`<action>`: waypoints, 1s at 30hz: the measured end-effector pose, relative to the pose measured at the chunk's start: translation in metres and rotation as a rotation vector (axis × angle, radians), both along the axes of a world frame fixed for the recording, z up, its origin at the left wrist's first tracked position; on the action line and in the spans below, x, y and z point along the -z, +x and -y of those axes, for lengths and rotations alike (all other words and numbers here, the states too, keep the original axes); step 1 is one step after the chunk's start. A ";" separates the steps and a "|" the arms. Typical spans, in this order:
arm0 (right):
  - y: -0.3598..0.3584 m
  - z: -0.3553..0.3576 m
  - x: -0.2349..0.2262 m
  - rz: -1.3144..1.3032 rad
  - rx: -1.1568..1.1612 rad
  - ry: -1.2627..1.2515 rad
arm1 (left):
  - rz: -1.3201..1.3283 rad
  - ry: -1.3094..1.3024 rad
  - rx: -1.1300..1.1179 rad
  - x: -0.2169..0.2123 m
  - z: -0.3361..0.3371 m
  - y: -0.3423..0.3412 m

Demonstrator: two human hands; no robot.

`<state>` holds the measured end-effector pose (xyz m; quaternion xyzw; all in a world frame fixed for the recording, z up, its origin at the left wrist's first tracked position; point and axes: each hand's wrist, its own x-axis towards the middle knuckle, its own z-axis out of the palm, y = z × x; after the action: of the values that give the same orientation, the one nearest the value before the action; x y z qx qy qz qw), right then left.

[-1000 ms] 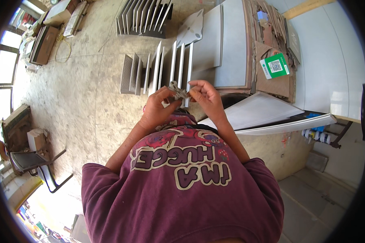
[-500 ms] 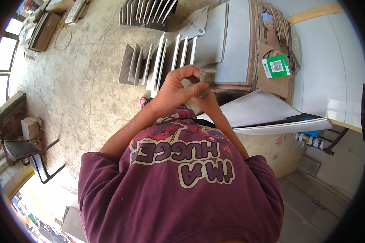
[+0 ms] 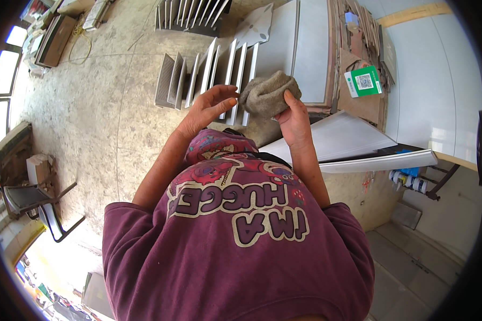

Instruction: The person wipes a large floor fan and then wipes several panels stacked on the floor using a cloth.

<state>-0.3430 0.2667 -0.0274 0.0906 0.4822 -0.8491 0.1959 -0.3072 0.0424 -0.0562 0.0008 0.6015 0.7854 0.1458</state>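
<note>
A crumpled grey-brown cloth (image 3: 270, 95) is held in front of my chest. My right hand (image 3: 294, 115) grips it from the right, with the thumb pressed on its front; the other fingers are mostly hidden behind. To the left, my left hand (image 3: 211, 107) has its thumb and fingers apart, the fingertips close to the cloth's edge with nothing in them. Beyond both hands, a row of upright flat panels (image 3: 203, 72) stands in a rack.
A second rack of panels (image 3: 190, 13) stands farther off. Large grey sheets (image 3: 313, 48) lie stacked at the right, beside a green-and-white card (image 3: 363, 81). A white panel (image 3: 380, 160) juts out near my right arm. A chair (image 3: 35, 200) stands on the left.
My left hand has let go of the cloth and moved left. The cloth, bunched small and partly covered before, now shows as a larger folded wad in my right hand.
</note>
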 end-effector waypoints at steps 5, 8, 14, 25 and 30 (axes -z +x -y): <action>-0.001 0.004 0.000 0.050 -0.016 -0.103 | 0.063 0.054 -0.052 0.004 -0.006 0.009; 0.000 0.007 -0.001 0.081 -0.044 -0.137 | 0.088 0.053 -0.060 0.007 -0.008 0.012; 0.005 0.012 0.006 0.114 -0.073 -0.139 | 0.082 0.087 -0.033 0.006 -0.011 0.019; 0.008 0.014 0.009 0.129 -0.088 -0.102 | 0.130 0.160 -0.096 0.003 -0.014 0.021; 0.010 0.016 0.014 0.122 -0.109 0.020 | 0.141 0.259 -0.125 -0.005 -0.015 0.020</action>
<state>-0.3326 0.2505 -0.0409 0.1179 0.4821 -0.8251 0.2700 -0.2874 0.0571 -0.0516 -0.0731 0.4823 0.8621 0.1372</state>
